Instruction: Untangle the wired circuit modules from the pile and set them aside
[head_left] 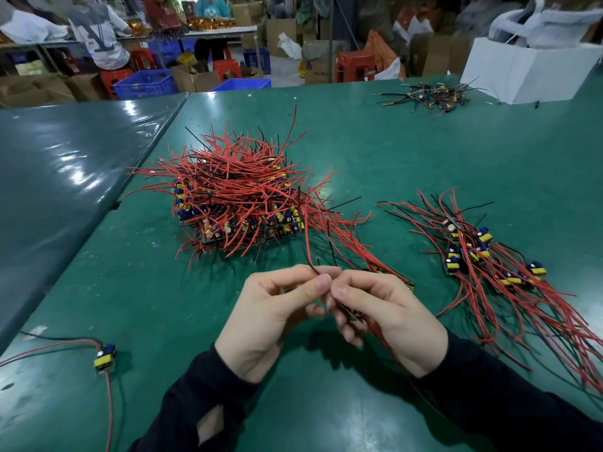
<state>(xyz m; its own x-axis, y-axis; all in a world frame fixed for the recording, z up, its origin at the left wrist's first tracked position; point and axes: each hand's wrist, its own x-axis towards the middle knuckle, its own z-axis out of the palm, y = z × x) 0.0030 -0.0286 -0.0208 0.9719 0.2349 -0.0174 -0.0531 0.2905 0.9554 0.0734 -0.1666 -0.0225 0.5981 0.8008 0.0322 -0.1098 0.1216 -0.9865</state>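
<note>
A big tangled pile (pixel 238 194) of red and black wires with small circuit modules lies in the middle of the green table (pixel 391 151). To the right a looser group of separated modules (pixel 483 256) lies with their wires fanned out. In front of the pile my left hand (pixel 277 314) pinches a thin black wire (pixel 310 262) between thumb and forefinger. My right hand (pixel 385 314) grips a small circuit module (pixel 350 313), mostly hidden under the fingers, with red wires trailing from it back to the pile.
A single module with yellow and blue parts (pixel 105 355) lies at the near left with its wires. A small heap of wired parts (pixel 430 96) sits far right beside a white box (pixel 528 70). Behind the table are people, blue crates, red stools and cartons.
</note>
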